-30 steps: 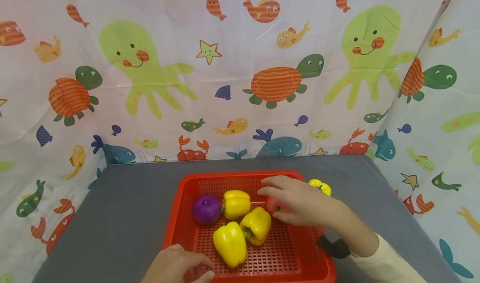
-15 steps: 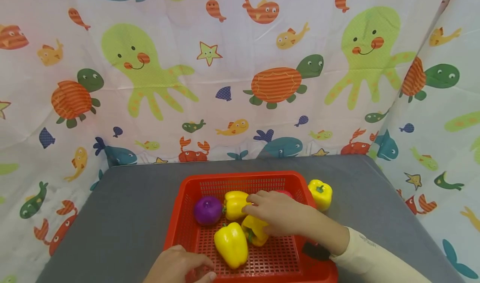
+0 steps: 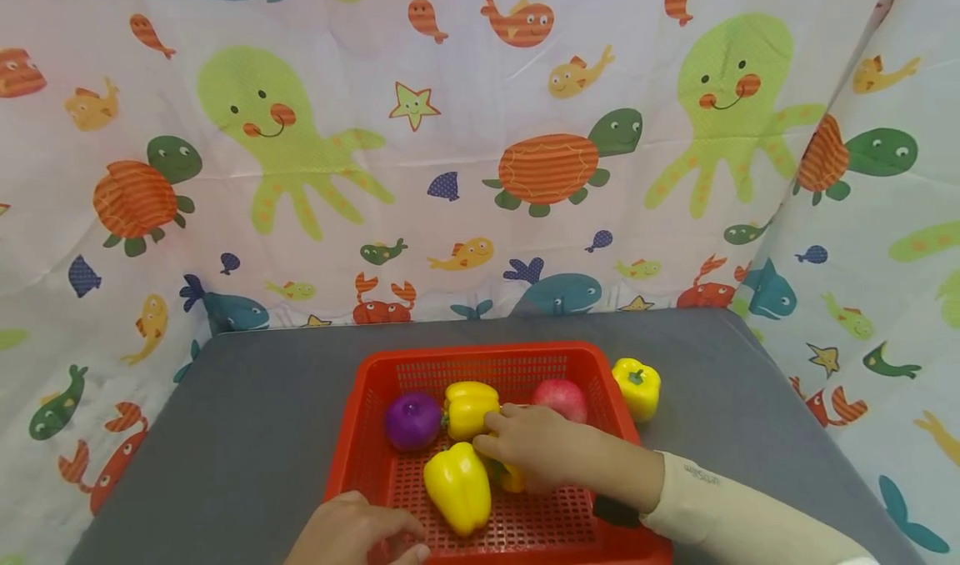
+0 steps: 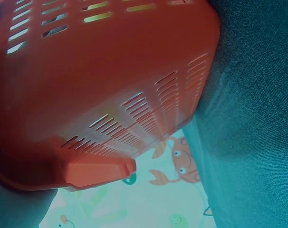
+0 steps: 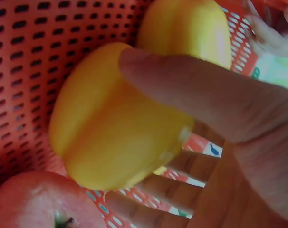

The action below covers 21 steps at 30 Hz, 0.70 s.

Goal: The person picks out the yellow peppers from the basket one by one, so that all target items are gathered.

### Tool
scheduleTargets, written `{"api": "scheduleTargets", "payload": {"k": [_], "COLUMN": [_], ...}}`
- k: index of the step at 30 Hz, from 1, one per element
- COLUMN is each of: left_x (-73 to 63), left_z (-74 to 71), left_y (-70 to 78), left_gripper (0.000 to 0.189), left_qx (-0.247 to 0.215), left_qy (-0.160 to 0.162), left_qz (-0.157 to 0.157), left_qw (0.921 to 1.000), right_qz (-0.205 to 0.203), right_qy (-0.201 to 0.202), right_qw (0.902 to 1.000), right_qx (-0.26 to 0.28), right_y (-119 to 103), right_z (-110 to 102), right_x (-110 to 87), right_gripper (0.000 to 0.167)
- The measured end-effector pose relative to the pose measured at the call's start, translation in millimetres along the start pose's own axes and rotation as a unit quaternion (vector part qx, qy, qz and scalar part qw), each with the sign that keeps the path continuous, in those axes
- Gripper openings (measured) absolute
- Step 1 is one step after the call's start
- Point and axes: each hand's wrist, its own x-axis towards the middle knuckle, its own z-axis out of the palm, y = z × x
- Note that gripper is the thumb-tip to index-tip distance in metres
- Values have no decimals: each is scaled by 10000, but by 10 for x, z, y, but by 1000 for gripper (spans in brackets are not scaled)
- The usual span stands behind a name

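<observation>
My right hand (image 3: 536, 448) is inside the red plastic basket (image 3: 626, 411). It grips a yellow bell pepper (image 5: 106, 133), thumb on one side and fingers on the other in the right wrist view; in the head view the hand covers most of that pepper. Two more yellow bell peppers lie beside it, one behind (image 3: 471, 409) and one in front (image 3: 459, 488). A red apple (image 3: 562, 398) sits at the back right, a round purple vegetable (image 3: 413, 422) at the left. My left hand (image 3: 352, 532) stays at the basket's near left corner, fingers loosely bent.
Another yellow bell pepper (image 3: 637, 388) stands on the grey tabletop (image 3: 247, 432), outside the basket's right wall. A curtain printed with sea animals (image 3: 465, 132) closes off the back and both sides.
My right hand has moved left and nearer from above the apple to the middle yellow bell pepper and has taken hold of it. The apple is uncovered. My left hand has not moved.
</observation>
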Motion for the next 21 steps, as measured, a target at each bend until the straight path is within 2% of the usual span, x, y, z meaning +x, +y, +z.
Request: {"api": "scheduleTargets", "payload": {"k": [4,8,15,21], "left_x": [-7,-8,-7,-8], "left_z": [-8,1,1,-14], "left_y": [-7,-17,-15,-6], "left_gripper": [30,29,28,29], "left_qx": [-32,-79,-23,-3], "left_qy": [-7,-65,-34,-23], "left_qz": [23,-34,-23,21], "left_qw": [10000,9999,10000,10000], "right_qz": [112,52,-74,-205], "right_qy": [-391,-634,-666,-570], "right_qw": [9991,9979,9974,9981], "right_qx": [-136,-113,-276,-89], "right_y": [-29,-32,-4,32], "right_z": [44,101,138,132], "right_x": [37,59,66,64], "right_gripper": [54,56,60,56]}}
